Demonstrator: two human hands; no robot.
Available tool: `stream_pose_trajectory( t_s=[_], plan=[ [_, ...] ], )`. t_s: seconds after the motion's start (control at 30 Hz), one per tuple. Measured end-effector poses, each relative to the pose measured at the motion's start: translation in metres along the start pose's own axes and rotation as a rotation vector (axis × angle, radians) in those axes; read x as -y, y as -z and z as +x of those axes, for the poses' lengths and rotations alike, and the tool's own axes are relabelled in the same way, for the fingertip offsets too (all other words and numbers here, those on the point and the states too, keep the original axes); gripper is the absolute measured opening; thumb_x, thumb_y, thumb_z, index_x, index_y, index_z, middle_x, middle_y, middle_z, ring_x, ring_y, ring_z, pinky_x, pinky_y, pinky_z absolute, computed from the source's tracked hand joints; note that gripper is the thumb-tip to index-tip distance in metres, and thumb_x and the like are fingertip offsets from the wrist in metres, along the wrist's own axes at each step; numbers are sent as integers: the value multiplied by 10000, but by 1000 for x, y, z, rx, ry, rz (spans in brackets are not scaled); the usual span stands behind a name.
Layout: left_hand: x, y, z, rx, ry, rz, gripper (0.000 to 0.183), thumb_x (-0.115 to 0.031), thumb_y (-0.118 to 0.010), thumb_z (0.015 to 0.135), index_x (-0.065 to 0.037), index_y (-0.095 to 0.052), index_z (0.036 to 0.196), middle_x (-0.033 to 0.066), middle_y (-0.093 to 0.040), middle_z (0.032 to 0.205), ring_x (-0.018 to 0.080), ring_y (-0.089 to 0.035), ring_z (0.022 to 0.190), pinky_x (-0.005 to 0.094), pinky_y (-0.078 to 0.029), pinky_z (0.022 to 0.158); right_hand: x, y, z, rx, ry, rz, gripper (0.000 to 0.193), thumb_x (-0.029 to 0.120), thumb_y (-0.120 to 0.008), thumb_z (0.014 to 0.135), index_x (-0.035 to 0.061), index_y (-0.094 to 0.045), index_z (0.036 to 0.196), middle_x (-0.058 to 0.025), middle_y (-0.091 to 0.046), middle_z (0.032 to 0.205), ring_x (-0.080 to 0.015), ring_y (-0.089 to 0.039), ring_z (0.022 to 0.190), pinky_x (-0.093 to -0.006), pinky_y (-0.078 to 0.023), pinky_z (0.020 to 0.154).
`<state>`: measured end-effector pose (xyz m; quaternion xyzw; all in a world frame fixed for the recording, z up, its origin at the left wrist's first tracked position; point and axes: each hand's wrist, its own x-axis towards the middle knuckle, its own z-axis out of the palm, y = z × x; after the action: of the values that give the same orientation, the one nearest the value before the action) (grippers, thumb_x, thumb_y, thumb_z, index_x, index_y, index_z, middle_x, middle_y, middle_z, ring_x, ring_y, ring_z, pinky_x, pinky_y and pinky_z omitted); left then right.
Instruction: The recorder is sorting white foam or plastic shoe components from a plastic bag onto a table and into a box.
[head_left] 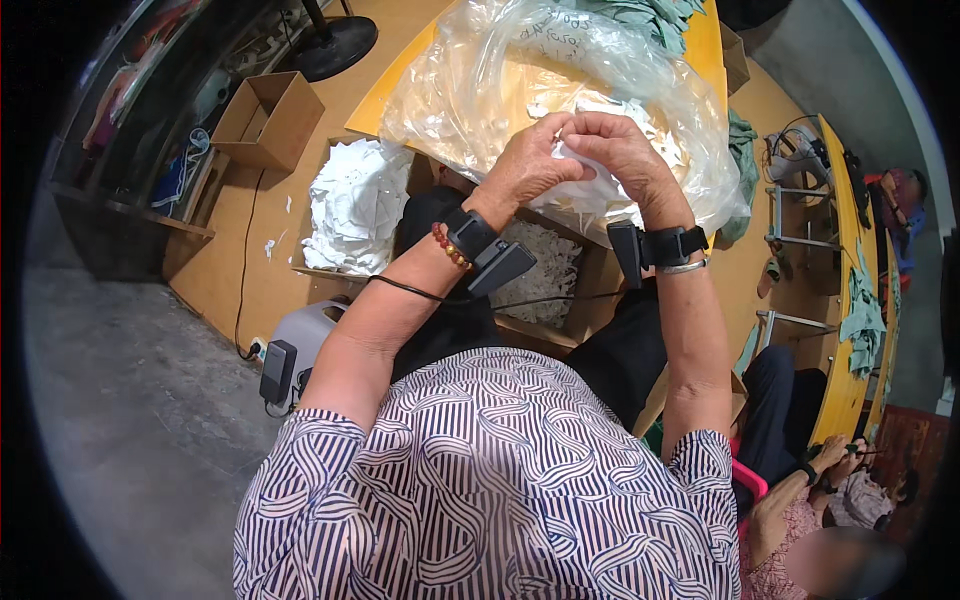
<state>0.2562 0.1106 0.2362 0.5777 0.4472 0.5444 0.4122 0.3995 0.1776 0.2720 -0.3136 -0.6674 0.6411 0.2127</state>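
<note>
The right hand [620,150] was clamped by its fingertips on a thin white piece [572,153]; the left hand [530,165] met it from the opposite side, its thumb laid along the lower edge of the piece, though whether its fingers were closed on the material could not be told. The white piece was located directly between the two sets of fingertips, in front of the torso, and lay toward the wearer from the point where the fingers met. Neither hand was clearly nearer; the fingers covered much of the piece, so its long axis could not be determined. Beneath and beyond the hands, a clear plastic bag [440,105] containing further white pieces was spread on a yellow table [368,112]. A black device [505,262] was strapped to the left wrist, and a second unit [627,250] to the right. Below the wrists, between the legs, stood a carton [600,290] of pale scraps [540,270]. To the left of the legs, a heap of white sheets [355,205] filled another box
</note>
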Motion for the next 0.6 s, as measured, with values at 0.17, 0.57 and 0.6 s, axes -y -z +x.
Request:
stream_pose_trajectory(
  t_s=[0.17,0.57,0.6],
  plan=[
    [7,7,-2,39,262,-222,244,-108,-603,744,-10,-597,967,19,-604,802,77,-556,686,194,-441,634,7,-2,-15,-120,-64,-148,202,178,-625,764,111,-612,954,55,-562,752,-16,-461,605,-155,-318,451],
    [22,35,4,-123,417,-1202,318,-87,-586,815,53,-503,1088,160,-583,1032,252,-589,936,382,-469,869,-38,61,-19,-561,11,-584,160,150,-611,751,24,-642,845,-38,-601,716,-123,-558,666,-245,-453,619],
    [26,37,3,-134,440,-1212,348,-102,-575,825,43,-479,1126,172,-565,1068,271,-565,989,413,-445,904,-36,56,-19,-612,10,-797,199,193,-634,742,22,-645,845,-65,-624,767,-150,-587,730,-269,-468,652]
  ],
)
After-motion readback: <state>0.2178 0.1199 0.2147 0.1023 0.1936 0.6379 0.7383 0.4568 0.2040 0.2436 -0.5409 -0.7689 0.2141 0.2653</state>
